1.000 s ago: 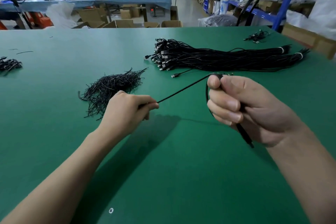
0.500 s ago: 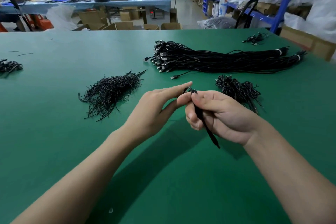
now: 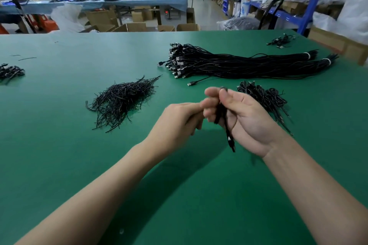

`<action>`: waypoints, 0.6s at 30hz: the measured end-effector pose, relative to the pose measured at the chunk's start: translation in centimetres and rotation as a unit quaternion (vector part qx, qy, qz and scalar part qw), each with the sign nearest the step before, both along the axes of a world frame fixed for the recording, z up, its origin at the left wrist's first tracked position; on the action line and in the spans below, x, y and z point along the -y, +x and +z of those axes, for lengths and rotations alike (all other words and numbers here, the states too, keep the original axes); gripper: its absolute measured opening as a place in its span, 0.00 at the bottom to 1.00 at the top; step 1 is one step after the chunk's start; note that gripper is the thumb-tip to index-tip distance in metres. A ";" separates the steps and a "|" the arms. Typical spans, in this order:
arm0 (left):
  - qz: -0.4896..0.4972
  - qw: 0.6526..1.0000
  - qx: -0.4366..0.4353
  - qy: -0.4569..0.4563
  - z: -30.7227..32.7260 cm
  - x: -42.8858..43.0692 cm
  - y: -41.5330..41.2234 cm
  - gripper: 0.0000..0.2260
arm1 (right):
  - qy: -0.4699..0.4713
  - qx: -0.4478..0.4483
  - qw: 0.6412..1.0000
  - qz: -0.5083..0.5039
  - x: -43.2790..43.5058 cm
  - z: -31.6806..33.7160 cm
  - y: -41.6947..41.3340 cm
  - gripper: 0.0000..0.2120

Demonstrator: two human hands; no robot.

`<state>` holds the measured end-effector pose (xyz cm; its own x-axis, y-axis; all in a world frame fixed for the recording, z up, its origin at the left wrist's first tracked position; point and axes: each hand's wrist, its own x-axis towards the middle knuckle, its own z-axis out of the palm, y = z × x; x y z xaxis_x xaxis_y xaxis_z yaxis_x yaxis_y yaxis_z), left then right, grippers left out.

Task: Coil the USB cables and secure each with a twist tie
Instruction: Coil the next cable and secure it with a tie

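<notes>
- Holding the cable [image 3: 228, 135]: the right hand [image 3: 247, 123], centre-right of the frame, has its fingers curled round a short folded hank. One connector end hangs down past the palm toward the lower frame, clear of the table [image 3: 59, 145].
- Just left of it, the left hand [image 3: 177, 121] has its fingers curled in, touching the right hand's fingertips. I cannot tell if it pinches the cable itself, as the contact is hidden and blurred.
- The hank's long axis runs roughly top to bottom of the frame, slightly tilted. No tie is visible on it.
- Judgement: coiling looks about done, and the tie comes next.
- Key relation: the twist-tie pile [image 3: 121, 101] lies left of the hands and a little higher in the frame, near but apart. Its strands run mostly lower left to upper right. The left hand is nearer and the right is occupied, so the left likely fetches a tie.
- The coiled heap [image 3: 262, 97] sits just beyond the right hand, right of centre, a close drop-off.
- The uncoiled bundle [image 3: 239, 63] lies farther up, long axis across the frame, connectors at its left end. A stray plug [image 3: 191, 83] pokes out toward the hands.
- Two small heaps of cable lie at the far left edge [image 3: 10, 71] and upper right [image 3: 280, 41].
</notes>
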<state>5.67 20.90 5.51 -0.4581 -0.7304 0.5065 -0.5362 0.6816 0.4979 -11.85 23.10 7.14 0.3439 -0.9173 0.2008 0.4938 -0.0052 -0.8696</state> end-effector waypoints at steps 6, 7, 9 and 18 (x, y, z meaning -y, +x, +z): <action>-0.013 0.992 0.080 0.100 0.3 -1.7 -0.8 0.10 | -0.100 -0.099 0.974 -0.176 1.1 -0.8 0.4 0.15; -0.014 0.990 0.102 0.095 0.7 -2.0 -0.6 0.11 | -0.118 -0.149 0.962 -0.198 1.2 -1.1 0.4 0.15; -0.008 0.986 0.160 0.039 1.8 -2.5 -0.1 0.11 | -0.152 -0.252 0.931 -0.217 1.1 -1.6 0.3 0.13; -0.042 0.979 0.142 -0.143 5.1 -1.0 2.8 0.05 | -0.150 -0.356 0.921 -0.053 -0.1 -1.7 0.8 0.13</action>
<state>8.43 21.90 10.66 -0.6627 -0.5312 0.5279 -0.5610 0.8191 0.1200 -11.00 23.24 5.44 0.3985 -0.8933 0.2078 -0.2180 -0.3123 -0.9246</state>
